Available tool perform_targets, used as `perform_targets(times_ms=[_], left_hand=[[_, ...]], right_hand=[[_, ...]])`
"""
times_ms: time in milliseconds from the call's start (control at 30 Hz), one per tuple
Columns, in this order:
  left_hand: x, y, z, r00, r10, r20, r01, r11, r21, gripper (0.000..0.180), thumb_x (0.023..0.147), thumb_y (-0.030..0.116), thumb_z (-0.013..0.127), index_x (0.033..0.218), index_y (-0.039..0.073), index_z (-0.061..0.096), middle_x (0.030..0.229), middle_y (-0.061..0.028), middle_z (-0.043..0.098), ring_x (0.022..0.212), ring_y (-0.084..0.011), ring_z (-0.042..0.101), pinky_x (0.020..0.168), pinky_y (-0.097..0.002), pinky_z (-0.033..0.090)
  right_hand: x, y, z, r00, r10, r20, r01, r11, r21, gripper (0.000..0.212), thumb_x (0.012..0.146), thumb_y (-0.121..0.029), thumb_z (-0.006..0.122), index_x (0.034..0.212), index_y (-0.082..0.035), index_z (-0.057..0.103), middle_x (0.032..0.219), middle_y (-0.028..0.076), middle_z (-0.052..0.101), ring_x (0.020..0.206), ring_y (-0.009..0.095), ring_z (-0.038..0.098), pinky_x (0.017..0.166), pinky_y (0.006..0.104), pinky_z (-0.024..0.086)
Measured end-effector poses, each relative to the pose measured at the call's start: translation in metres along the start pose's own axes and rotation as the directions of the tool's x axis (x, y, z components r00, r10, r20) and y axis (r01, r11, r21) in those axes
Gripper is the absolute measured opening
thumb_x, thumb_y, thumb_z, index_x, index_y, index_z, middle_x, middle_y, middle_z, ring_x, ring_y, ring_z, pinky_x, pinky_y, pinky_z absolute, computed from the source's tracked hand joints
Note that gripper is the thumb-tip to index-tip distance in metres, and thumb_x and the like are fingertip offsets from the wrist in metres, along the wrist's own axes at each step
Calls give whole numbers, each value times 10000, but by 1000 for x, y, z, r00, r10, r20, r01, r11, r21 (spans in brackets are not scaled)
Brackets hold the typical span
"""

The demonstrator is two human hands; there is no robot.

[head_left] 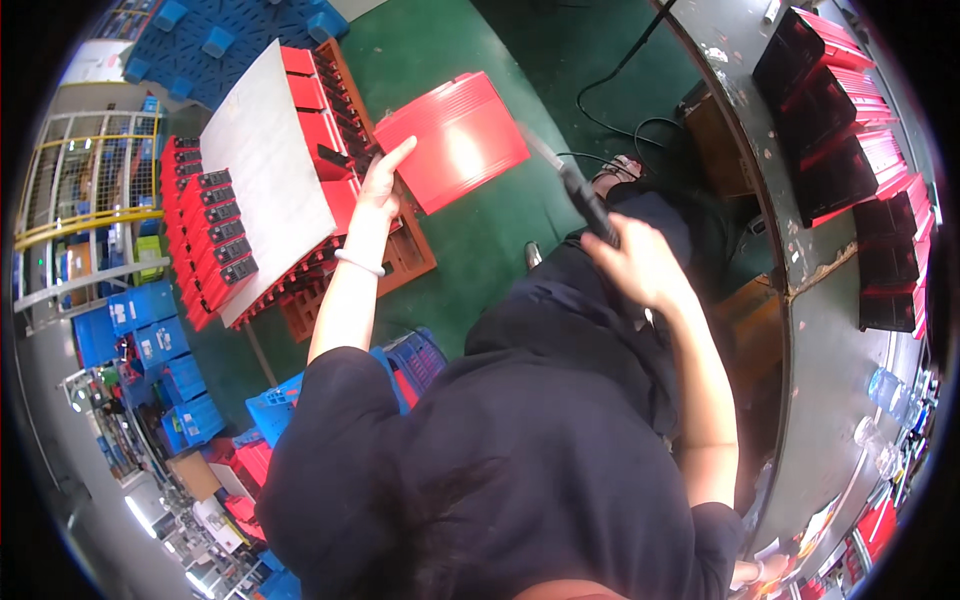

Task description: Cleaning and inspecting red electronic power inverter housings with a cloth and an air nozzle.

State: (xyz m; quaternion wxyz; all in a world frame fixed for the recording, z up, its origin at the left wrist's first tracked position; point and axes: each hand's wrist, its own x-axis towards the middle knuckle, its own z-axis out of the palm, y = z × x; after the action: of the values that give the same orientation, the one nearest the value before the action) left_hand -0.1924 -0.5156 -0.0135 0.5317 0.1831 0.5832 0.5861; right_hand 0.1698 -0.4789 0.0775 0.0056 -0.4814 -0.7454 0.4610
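Observation:
My left hand [382,178] grips a red ribbed metal housing [458,145] by its left edge, thumb lying across its face. It is held tilted above the green floor. In my right hand [642,262] is a black-handled tool [587,203], closed in my fingers. Its slim pale tip, smeared by motion, points at the housing's right edge with a small gap between them; I cannot tell its exact kind. Beside my left hand, more red housings with black parts [315,130] stand in rows on an orange-brown pallet [405,255].
A white board [262,150] lies on the stack, with red units with black ends [222,235] along its left. At right, a grey workbench [815,260] carries several red-and-black housings [835,150]. A black cable [590,95] hangs over the floor. Blue crates [160,325] stand at left.

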Motion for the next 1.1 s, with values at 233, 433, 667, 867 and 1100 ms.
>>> perform_targets(times_ms=[233,433,667,867,1100], left_hand=[[-11,2,22,993,-17,121,-9,978,209,467,758,110,770,1180,23,590,1123,-57,638,1036,-155,590,918,-302,440],[-14,0,22,988,87,130,-119,957,264,465,751,87,772,1177,25,596,1117,-60,645,1017,-151,603,910,-297,456],[-22,8,24,981,142,131,-181,913,365,469,746,57,768,1176,8,585,1113,-68,646,1022,-162,606,923,-304,459],[-27,12,31,959,235,159,-280,878,389,622,697,28,802,1237,-6,494,1152,-98,612,1042,-182,595,946,-317,456],[-31,25,44,930,166,329,-263,924,278,605,709,-48,729,1264,-15,489,1177,-124,604,1060,-226,597,934,-361,485]], right_hand=[[9,-1,-8,993,0,117,-9,997,73,365,830,-370,596,838,-5,611,744,158,640,758,287,635,713,384,470],[2,-13,-3,988,-22,155,15,999,43,382,844,-377,570,884,1,607,779,236,623,811,391,623,735,451,474],[7,-11,7,998,-20,55,22,999,-42,384,819,-371,583,881,7,619,755,223,636,786,388,636,738,450,491],[0,-19,-9,967,-95,238,56,985,164,387,831,-387,572,853,-3,613,730,168,637,741,300,644,705,395,478],[-91,33,-44,946,-319,-62,300,783,545,303,848,-216,675,1063,-13,610,811,79,636,668,124,505,649,288,443]])
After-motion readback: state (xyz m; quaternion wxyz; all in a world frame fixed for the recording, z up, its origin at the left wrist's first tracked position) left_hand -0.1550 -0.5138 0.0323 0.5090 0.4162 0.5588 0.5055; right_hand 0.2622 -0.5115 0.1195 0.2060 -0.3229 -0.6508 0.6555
